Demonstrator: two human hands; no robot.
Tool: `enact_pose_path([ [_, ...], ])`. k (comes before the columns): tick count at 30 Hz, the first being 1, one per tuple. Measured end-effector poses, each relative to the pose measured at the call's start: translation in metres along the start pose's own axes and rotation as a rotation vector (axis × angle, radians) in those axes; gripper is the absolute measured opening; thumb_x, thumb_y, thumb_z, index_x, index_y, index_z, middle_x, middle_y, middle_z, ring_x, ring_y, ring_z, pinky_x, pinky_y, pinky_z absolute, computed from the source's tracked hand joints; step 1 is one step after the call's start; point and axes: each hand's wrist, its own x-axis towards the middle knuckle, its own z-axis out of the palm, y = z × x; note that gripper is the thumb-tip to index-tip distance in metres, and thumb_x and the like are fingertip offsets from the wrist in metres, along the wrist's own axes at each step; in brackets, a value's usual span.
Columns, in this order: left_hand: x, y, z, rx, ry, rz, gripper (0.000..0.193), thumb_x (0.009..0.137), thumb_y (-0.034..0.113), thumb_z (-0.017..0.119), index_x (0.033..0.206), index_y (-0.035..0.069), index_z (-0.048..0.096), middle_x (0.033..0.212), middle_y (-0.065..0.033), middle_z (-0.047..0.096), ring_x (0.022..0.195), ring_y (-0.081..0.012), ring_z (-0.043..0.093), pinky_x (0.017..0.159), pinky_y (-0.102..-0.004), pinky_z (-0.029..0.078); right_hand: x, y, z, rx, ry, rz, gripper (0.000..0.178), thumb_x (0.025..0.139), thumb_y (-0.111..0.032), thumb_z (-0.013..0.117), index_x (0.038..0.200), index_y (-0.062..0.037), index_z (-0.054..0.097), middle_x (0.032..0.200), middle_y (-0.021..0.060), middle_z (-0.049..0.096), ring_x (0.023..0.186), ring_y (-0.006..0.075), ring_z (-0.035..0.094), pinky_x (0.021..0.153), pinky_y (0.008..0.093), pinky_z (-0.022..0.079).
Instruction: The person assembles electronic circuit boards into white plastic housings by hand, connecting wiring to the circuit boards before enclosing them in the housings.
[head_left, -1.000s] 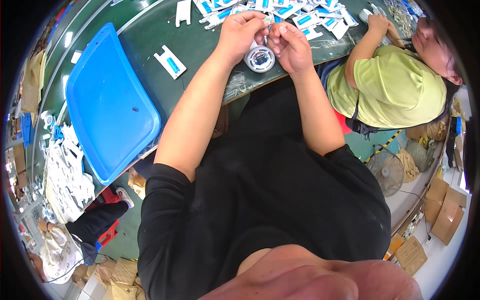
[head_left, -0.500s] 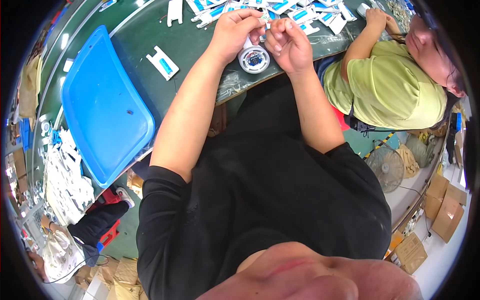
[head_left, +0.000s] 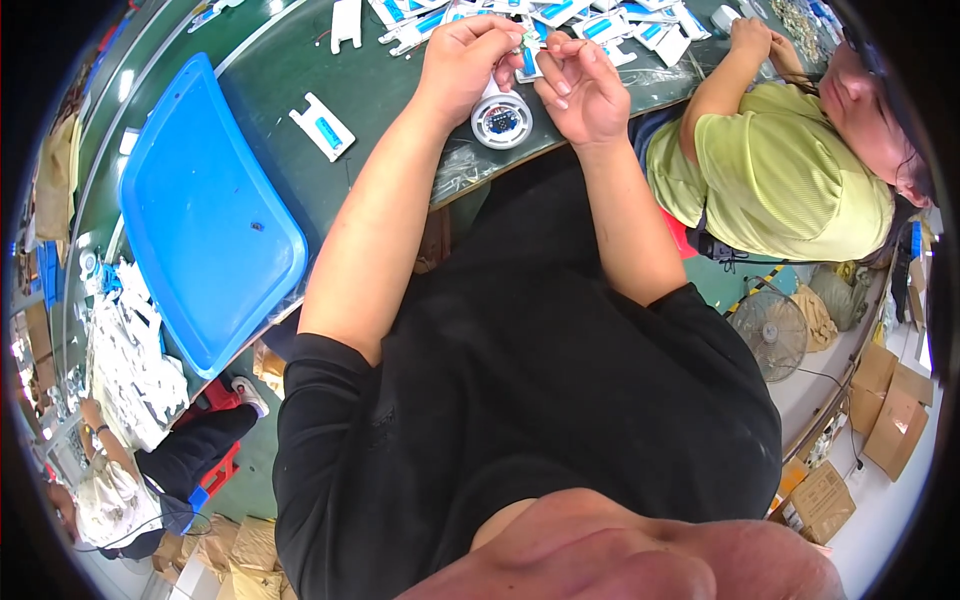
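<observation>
1. Nearest the bench (head_left: 300, 60) edge I see a round white part (head_left: 501, 118) with a dark circuit face, lying just below both hands.
2. My left hand (head_left: 465, 60) has its fingers curled and pinched at the tips; what they grip is too small to identify.
3. My right hand (head_left: 583, 88) pinches likewise, fingertips close to the left.
4. To the left lies a blue tray (head_left: 200, 220).
5. Beyond the hands are scattered white-and-blue pieces (head_left: 600, 25).
6. At far right, a co-worker in a yellow-green shirt (head_left: 790, 180) leans on the bench.
</observation>
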Motion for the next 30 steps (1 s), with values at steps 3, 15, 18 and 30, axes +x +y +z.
enact_pose_path([
  [3, 0.0, -0.001, -0.001, -0.017, -0.007, 0.012, 0.017, 0.095, 0.008, 0.067, 0.105, -0.005, 0.071, 0.078, -0.0105, 0.069, 0.058, -0.0114, 0.06, 0.054, -0.0267, 0.051, 0.001, 0.001, 0.001, -0.03, 0.012, -0.016, 0.025, 0.106, -0.016, 0.054, 0.114, -0.0001, 0.071, 0.116, 0.0102, 0.065, 0.073, 0.0167, 0.05, 0.058, 0.0272, 0.04],
  [15, 0.02, -0.027, -0.008, -0.065, -0.035, 0.122, 0.01, 0.093, 0.008, 0.072, 0.094, -0.001, 0.067, 0.071, -0.0044, 0.064, 0.058, -0.0104, 0.06, 0.053, -0.0266, 0.05, 0.0, -0.001, 0.002, 0.017, 0.029, 0.039, 0.018, 0.104, -0.015, 0.059, 0.116, -0.006, 0.069, 0.107, 0.007, 0.06, 0.077, 0.0161, 0.048, 0.063, 0.0278, 0.041],
  [18, 0.019, -0.022, -0.001, -0.016, -0.021, 0.09, 0.011, 0.091, 0.009, 0.073, 0.091, -0.001, 0.068, 0.067, -0.0033, 0.062, 0.056, -0.0092, 0.058, 0.052, -0.0259, 0.048, -0.001, -0.004, 0.005, -0.024, 0.004, 0.06, 0.018, 0.105, -0.016, 0.057, 0.115, -0.0055, 0.067, 0.099, 0.0055, 0.053, 0.077, 0.0168, 0.045, 0.064, 0.0285, 0.041],
  [30, 0.023, -0.023, -0.002, 0.055, 0.175, 0.176, 0.015, 0.091, 0.015, 0.073, 0.084, 0.0, 0.071, 0.066, -0.0027, 0.062, 0.054, -0.0102, 0.056, 0.053, -0.029, 0.046, 0.024, 0.037, 0.152, -1.779, -0.443, -0.546, 0.03, 0.079, 0.005, 0.073, 0.108, -0.0025, 0.074, 0.087, 0.008, 0.068, 0.076, 0.025, 0.061, 0.075, 0.0342, 0.05],
])
